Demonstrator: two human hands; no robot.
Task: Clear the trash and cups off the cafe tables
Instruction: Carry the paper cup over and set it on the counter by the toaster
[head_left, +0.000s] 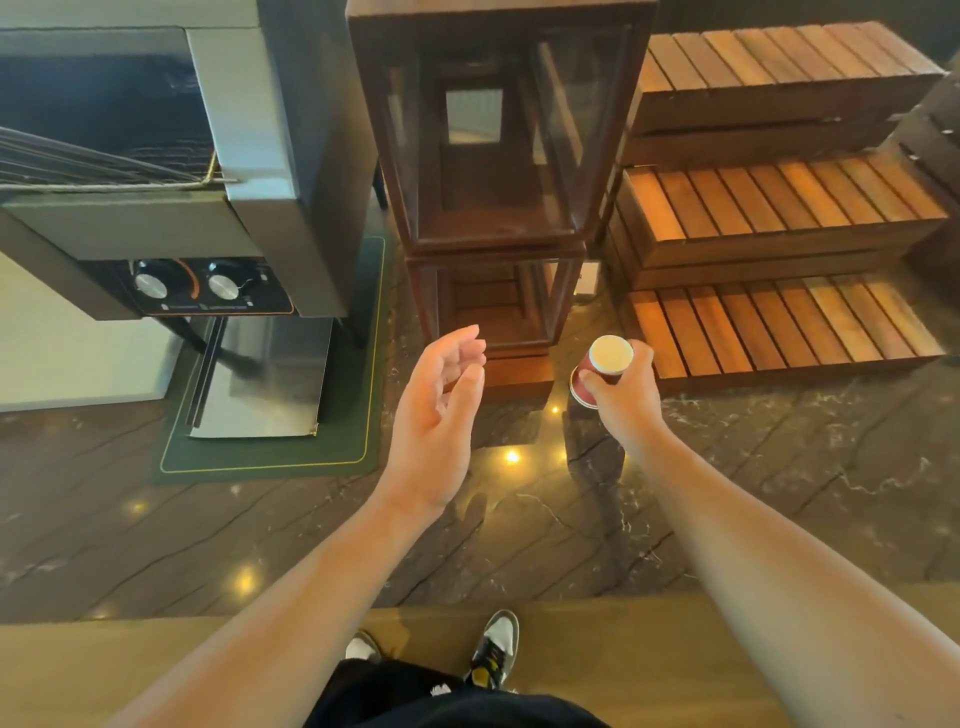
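Cup (612, 356), red paper, tipped, pale base up: right hand (628, 402) fingers curled round it, just right of glass cabinet (493, 208). Left hand (441, 415) fingers loosely spread, holding nothing.

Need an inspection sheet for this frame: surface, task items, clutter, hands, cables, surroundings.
Surface: dark marble counter, glossy with light reflections.
Job's things: red paper cup, held tilted above the counter with a pale round end toward the camera; cannot tell whether it is one cup or a stack.
Clutter: nothing seen.
Grippers: left hand open, holds nothing; right hand grips the cup.
Cables: nothing seen.
Surroundings: metal toaster with two knobs, standing on a green mat; stacked glass display cases; slatted wooden risers.
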